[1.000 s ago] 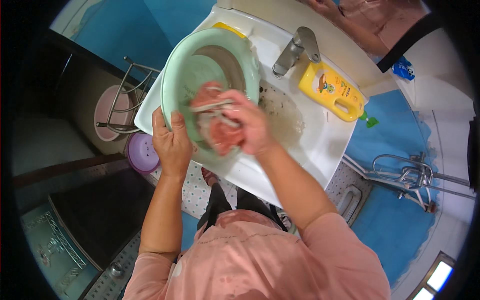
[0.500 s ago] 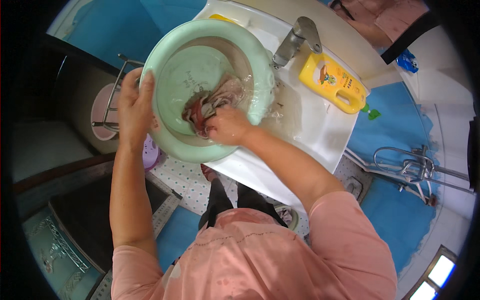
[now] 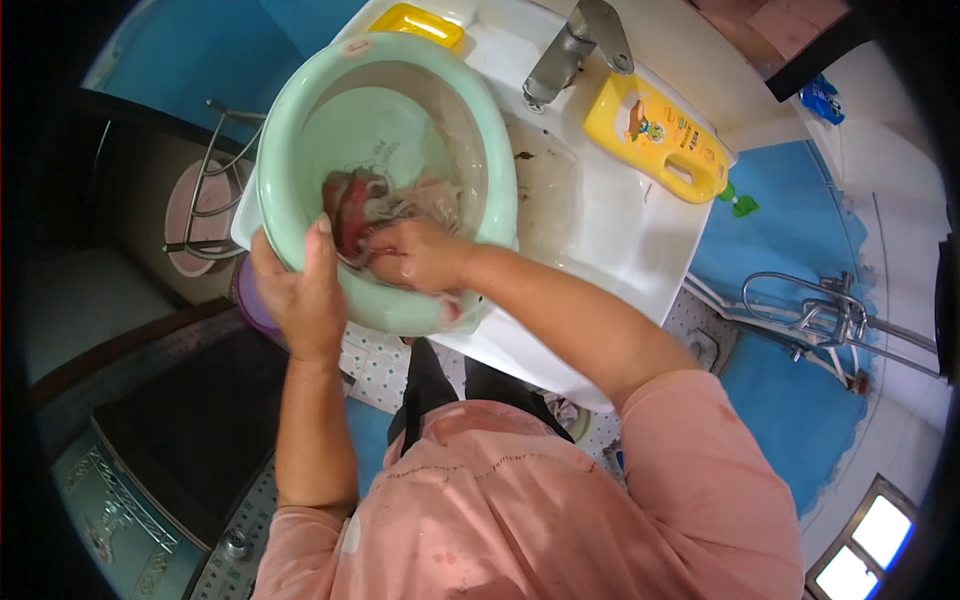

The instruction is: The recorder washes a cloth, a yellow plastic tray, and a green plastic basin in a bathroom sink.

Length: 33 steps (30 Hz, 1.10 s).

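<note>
A pale green plastic basin (image 3: 280, 150) rests over the left part of the white sink (image 3: 625, 255), with water in it. My left hand (image 3: 305, 300) grips the basin's near-left rim, its thumb lying over the top and its fingers below, partly hidden. Inside the basin lies a wet, crumpled cloth (image 3: 348, 205), reddish with greyish and pale parts; what kind of cloth it is cannot be made out. My right hand (image 3: 420, 255) reaches in over the near-right rim, slightly blurred, with its fingers closed on the cloth at the basin's near side.
A metal tap (image 3: 575, 60) stands behind the sink. A yellow bottle (image 3: 655, 140) with a green cap lies along the sink's right side. At the back is a yellow dish (image 3: 420, 25). A metal rack (image 3: 205, 190), a pink basin (image 3: 185, 220) and a purple basin (image 3: 250, 290) are at left.
The basin has shifted left and appears turned, baring more of the sink near the tap. My left hand has moved nearer along the rim. My right hand has moved left with the cloth.
</note>
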Available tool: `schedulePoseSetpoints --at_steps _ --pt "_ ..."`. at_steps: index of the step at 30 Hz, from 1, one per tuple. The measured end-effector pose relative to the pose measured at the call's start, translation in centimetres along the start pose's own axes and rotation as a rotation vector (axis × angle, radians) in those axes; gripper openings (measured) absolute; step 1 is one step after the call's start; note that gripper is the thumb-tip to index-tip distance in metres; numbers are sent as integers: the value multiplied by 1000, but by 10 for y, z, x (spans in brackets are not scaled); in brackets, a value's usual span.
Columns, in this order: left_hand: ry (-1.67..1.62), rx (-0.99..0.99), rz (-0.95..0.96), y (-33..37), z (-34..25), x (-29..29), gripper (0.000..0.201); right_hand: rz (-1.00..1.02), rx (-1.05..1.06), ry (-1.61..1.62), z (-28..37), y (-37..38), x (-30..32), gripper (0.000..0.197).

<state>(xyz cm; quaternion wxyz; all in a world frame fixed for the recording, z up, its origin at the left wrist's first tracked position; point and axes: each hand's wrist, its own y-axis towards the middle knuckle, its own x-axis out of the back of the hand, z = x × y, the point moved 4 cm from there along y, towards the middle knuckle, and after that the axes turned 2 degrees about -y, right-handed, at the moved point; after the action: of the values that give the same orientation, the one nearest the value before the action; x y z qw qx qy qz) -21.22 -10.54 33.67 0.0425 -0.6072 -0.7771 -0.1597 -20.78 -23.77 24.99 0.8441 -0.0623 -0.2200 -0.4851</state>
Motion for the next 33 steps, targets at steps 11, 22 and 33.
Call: schedulePoseSetpoints --at_steps 11,22,33 --pt "13 60 268 62 -37 23 29 -311 -509 -1002 -34 -65 94 42" --pt "124 90 305 73 -63 35 31 167 -518 -1201 -104 -101 37 53" --pt "154 -69 164 82 -93 65 36 707 -1138 -1047 -99 -99 100 39"
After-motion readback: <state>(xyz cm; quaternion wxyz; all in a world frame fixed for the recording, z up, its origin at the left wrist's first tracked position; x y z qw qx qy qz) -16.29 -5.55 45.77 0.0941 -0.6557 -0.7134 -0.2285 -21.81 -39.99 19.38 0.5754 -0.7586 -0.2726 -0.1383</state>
